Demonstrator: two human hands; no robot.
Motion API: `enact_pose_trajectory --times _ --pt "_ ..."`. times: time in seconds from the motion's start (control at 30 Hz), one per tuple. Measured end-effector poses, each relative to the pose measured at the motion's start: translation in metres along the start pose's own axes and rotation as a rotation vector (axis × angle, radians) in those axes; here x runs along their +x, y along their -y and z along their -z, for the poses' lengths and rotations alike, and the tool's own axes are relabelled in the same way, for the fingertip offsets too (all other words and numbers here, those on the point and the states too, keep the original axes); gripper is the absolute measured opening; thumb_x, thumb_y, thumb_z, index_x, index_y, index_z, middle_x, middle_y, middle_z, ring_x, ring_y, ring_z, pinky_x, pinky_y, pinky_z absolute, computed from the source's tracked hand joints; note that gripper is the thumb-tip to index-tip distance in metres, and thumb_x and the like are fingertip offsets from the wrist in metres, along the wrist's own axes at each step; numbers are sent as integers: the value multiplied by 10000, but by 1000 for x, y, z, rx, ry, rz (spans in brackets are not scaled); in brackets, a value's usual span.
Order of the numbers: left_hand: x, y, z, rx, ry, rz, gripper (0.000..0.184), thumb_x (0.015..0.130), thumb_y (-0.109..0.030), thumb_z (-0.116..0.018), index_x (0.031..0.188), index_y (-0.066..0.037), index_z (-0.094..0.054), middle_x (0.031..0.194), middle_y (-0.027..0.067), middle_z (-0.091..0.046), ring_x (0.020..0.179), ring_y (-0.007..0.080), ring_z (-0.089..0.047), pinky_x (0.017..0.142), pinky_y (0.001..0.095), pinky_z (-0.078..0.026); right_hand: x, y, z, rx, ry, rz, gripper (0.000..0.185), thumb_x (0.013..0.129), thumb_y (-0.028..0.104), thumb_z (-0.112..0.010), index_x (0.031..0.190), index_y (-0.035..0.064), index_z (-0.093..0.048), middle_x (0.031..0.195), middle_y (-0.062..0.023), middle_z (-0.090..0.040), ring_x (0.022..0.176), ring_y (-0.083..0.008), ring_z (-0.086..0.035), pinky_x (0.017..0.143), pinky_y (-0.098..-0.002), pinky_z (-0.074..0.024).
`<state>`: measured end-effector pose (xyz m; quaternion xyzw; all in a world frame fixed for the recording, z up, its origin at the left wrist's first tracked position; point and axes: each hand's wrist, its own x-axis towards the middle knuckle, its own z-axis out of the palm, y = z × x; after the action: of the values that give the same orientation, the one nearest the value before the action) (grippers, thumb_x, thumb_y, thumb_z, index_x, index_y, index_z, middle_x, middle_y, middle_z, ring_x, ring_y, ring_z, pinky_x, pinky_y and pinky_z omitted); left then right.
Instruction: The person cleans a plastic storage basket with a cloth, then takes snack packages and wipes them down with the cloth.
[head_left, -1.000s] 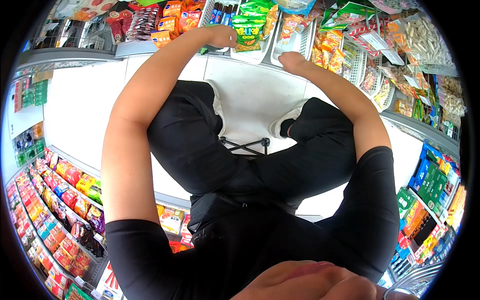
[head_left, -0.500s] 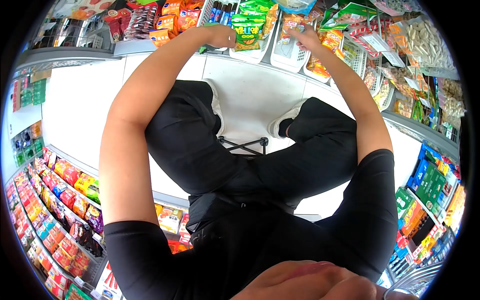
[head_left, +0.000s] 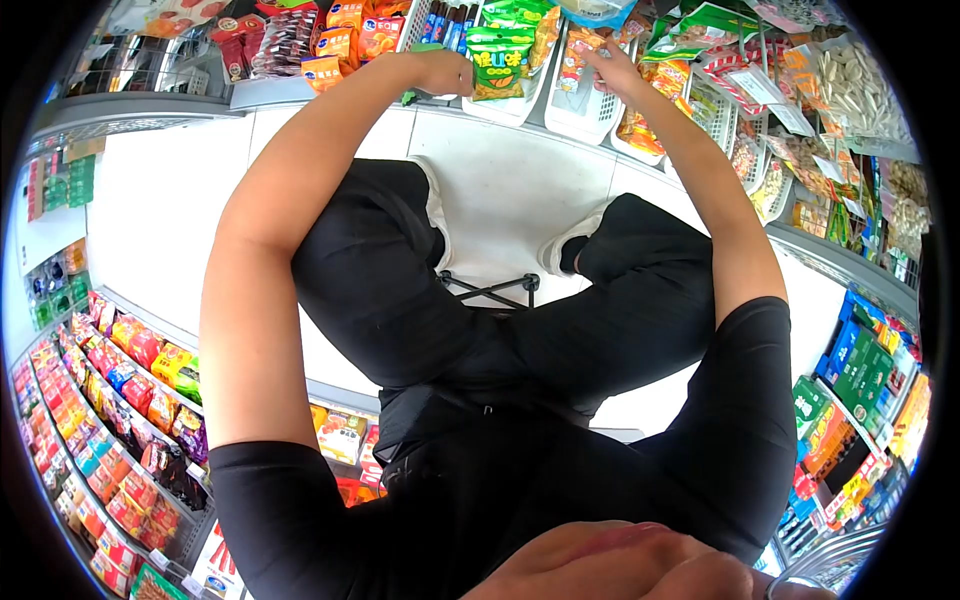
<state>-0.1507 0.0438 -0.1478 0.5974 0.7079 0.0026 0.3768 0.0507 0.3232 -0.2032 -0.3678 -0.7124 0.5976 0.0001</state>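
My left hand (head_left: pixel 444 73) is curled at the left edge of a green snack bag (head_left: pixel 500 65), which stands at the front of a white basket (head_left: pixel 512 113). Bits of something green (head_left: pixel 408 97) show beside that hand; its fingertips are hidden. My right hand (head_left: pixel 617 74) reaches over the neighbouring white basket (head_left: pixel 580 122). Its thumb and fingers are closed at the edge of a clear and orange snack packet (head_left: pixel 573 62), which leans inside that basket.
Orange snack bags (head_left: pixel 640 130) fill a basket to the right, with bagged nuts and seeds (head_left: pixel 850 95) further along the shelf. Orange packets (head_left: pixel 335 50) lie at the left. My knees and a folding stool (head_left: pixel 490 290) are below. Stocked shelves (head_left: pixel 130 400) stand behind me.
The fingers of my right hand have shifted slightly up at the packet, and the packet has tilted a little. My left hand stays at the green bag.
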Motion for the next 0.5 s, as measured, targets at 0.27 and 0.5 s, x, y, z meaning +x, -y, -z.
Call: enact_pose_trajectory --times 0.27,0.5 --pt "0 2 -3 -9 -15 14 399 916 -380 -630 1104 -29 -647 1061 151 -685 1016 304 -642 881 393 -497 8 5 19 105 177 -137 1043 843 420 -800 1579 66 -153 872 -28 -514 791 -100 -554 702 -275 -606" --pt "-8 -7 0 -7 -23 0 397 910 -385 -619 1022 -14 -711 1071 175 -703 1016 339 -653 896 431 -490 13 -5 6 12 70 -227 773 887 518 -714 1416 83 -355 954 -13 -532 831 -117 -567 769 -340 -576"
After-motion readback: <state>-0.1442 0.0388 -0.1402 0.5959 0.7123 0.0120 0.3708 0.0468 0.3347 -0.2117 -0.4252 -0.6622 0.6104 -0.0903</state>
